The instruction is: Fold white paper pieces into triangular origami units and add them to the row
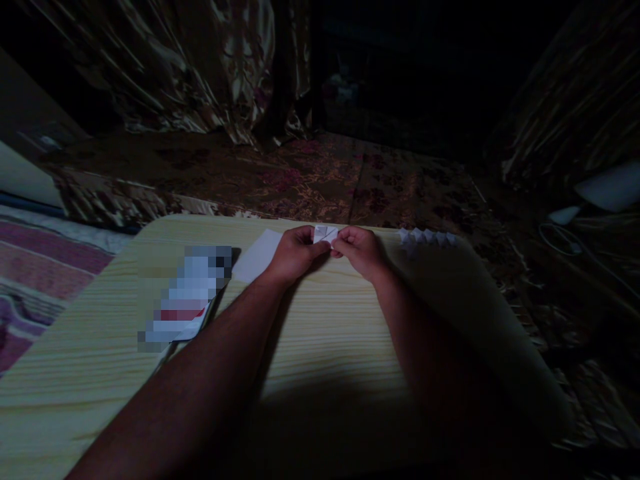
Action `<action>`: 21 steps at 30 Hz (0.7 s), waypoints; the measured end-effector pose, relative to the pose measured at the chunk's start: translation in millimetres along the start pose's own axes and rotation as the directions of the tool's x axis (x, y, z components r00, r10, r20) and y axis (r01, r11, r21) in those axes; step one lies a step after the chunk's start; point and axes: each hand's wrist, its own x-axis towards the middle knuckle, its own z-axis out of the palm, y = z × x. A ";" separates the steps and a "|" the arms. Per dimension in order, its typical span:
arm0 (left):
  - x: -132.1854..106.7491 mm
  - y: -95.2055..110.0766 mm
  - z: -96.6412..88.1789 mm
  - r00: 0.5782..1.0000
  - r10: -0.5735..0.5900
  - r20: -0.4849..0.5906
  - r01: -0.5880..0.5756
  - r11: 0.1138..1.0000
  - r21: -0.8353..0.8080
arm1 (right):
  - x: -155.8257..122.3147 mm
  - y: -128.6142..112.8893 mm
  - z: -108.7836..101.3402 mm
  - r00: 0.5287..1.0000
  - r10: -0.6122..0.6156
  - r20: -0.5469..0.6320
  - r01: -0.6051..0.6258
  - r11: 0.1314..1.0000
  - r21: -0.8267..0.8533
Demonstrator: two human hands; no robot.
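Note:
My left hand and my right hand meet at the far edge of a light wooden table. Both pinch a small folded piece of white paper, held between the fingertips just above the tabletop. A flat white sheet of paper lies on the table immediately left of my left hand. To the right of my right hand, a row of several small folded white paper pieces sits along the table's far edge.
A blurred-out flat item lies on the table's left part. Beyond the table is a dark floral carpet, with shiny patterned curtains behind. A striped rug is at left. White objects and a cable lie at right.

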 end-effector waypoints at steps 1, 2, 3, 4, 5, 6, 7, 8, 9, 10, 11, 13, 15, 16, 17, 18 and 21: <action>0.5 -0.6 -0.5 1.000 -0.004 -0.015 0.005 1.000 0.008 | -0.1 0.2 0.3 1.000 -0.001 0.005 0.001 1.000 -0.008; 0.8 -0.8 -0.9 1.000 -0.005 -0.027 0.005 1.000 0.011 | -0.3 0.3 0.6 1.000 -0.004 0.012 0.005 1.000 -0.018; 0.8 -0.5 -1.1 0.999 -0.003 -0.035 0.003 1.000 0.011 | -0.5 0.3 0.8 1.000 -0.011 0.018 0.011 1.000 -0.028; 0.7 0.1 -1.2 0.999 0.000 -0.039 0.001 1.000 0.011 | -0.7 0.2 0.9 1.000 -0.020 0.023 0.021 0.999 -0.035; 0.4 0.9 -1.1 0.999 0.001 -0.038 -0.001 1.000 0.011 | -1.0 0.0 0.9 0.999 -0.030 0.025 0.031 0.999 -0.038; 0.0 1.9 -0.9 0.999 0.001 -0.034 -0.001 1.000 0.013 | -1.3 -0.2 0.7 0.999 -0.043 0.024 0.043 0.998 -0.035; -0.4 2.8 -0.6 1.000 -0.001 -0.028 0.001 1.000 0.016 | -1.5 -0.4 0.4 0.998 -0.053 0.026 0.054 0.998 -0.028; -0.8 3.5 -0.4 1.000 -0.004 -0.024 0.004 1.000 0.021 | -1.7 -0.5 0.0 0.998 -0.060 0.030 0.060 0.998 -0.018; -1.0 3.8 -0.2 1.000 -0.005 -0.022 0.006 1.000 0.026 | -1.9 -0.6 -0.4 0.997 -0.062 0.037 0.062 0.998 -0.008; -1.2 3.9 -0.1 1.000 -0.004 -0.022 0.005 1.000 0.031 | -1.9 -0.6 -0.8 0.997 -0.061 0.045 0.061 0.998 -0.002; -1.3 3.6 -0.1 1.000 0.001 -0.024 0.000 0.999 0.035 | -2.0 -0.5 -1.0 0.997 -0.060 0.051 0.060 0.998 -0.001; -1.3 2.6 -0.3 1.000 0.011 -0.023 -0.010 0.999 0.042 | -1.9 0.0 -1.0 0.997 -0.060 0.051 0.061 0.998 -0.013; -1.5 2.0 -0.4 1.000 0.019 -0.015 -0.019 0.999 0.037 | -1.8 0.7 -0.4 0.997 -0.062 0.041 0.063 0.997 -0.032; -1.6 2.0 -0.4 1.000 0.023 -0.007 -0.023 0.999 0.030 | -1.7 1.2 0.0 0.997 -0.063 0.038 0.064 0.997 -0.039; -1.9 2.3 -0.4 1.000 0.025 0.002 -0.025 0.999 0.022 | -1.7 1.6 0.4 0.997 -0.065 0.036 0.066 0.997 -0.043; -2.2 2.8 -0.3 1.000 0.027 0.010 -0.027 1.000 0.015 | -1.6 2.1 0.7 0.997 -0.071 0.036 0.072 0.996 -0.047; -2.7 4.9 -0.2 1.000 0.012 0.017 -0.012 1.000 -0.004 | -1.5 3.1 1.0 0.994 -0.099 0.051 0.102 0.994 -0.051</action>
